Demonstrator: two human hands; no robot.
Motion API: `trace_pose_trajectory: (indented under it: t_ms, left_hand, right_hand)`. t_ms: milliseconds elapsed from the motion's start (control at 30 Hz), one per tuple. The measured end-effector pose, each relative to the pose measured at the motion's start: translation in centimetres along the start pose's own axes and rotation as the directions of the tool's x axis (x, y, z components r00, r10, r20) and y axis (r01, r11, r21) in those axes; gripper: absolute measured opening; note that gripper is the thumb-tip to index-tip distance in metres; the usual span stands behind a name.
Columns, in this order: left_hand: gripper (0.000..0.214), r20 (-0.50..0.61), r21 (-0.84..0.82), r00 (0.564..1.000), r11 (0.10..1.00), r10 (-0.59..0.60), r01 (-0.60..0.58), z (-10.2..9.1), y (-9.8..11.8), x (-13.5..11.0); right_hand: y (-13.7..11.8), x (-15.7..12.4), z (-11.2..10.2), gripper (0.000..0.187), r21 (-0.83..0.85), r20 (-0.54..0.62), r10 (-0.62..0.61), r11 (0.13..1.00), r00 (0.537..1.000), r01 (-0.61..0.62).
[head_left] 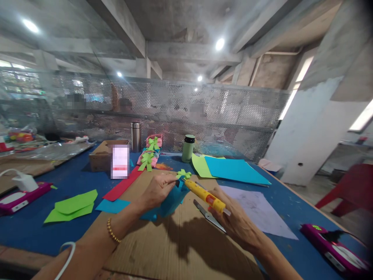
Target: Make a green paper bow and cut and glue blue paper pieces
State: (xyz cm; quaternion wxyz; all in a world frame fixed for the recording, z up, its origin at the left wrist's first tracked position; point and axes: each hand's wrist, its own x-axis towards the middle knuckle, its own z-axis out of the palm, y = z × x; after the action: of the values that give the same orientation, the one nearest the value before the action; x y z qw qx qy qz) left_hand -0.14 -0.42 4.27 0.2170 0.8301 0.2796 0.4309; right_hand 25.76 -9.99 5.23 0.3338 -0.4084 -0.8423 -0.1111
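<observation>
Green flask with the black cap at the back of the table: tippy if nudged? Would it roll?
The green flask stands upright, taller than wide, so a push near its cap may topple it. Its round body would probably roll on the blue table. The smooth wall looks slippery.

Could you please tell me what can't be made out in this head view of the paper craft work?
- Yellow tool: its tip is hidden behind the green bow and blue paper.
- Right hand: its fingers are hidden behind the hand itself.
- Box: its label is blurred out.
- People behind the mesh: too blurred.
</observation>
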Motion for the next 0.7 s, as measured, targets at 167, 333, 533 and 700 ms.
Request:
trace_pose_trajectory:
  t_ms: [167, 333, 533, 700]
  left_hand:
    - [0.032, -0.01, -0.032, 1.0, 0.999, -0.002, 0.001, 0.01, -0.05, 0.04]
    - [0.033, 0.006, -0.009, 1.0, 1.0, -0.004, 0.004, 0.06, -0.02, -0.04]
    - [0.032, 0.011, 0.012, 1.0, 1.0, -0.01, 0.01, 0.01, 0.13, -0.1]
    - [0.032, 0.011, 0.014, 1.0, 1.0, -0.003, 0.003, -0.1, 0.2, -0.03]
  right_hand:
    - [-0.02, 0.1, 0.02, 0.016, -0.018, -0.005, -0.002, 1.0, 1.0, 0.002]
    - [0.0, -0.11, 0.12, 0.015, 0.008, 0.008, 0.002, 1.0, 1.0, -0.002]
    - [0.07, -0.08, 0.14, 0.016, 0.02, 0.02, 0.037, 0.999, 0.999, -0.038]
    - [0.17, -0.02, 0.0, 0.024, 0.002, -0.006, 0.019, 1.0, 1.0, -0.019]
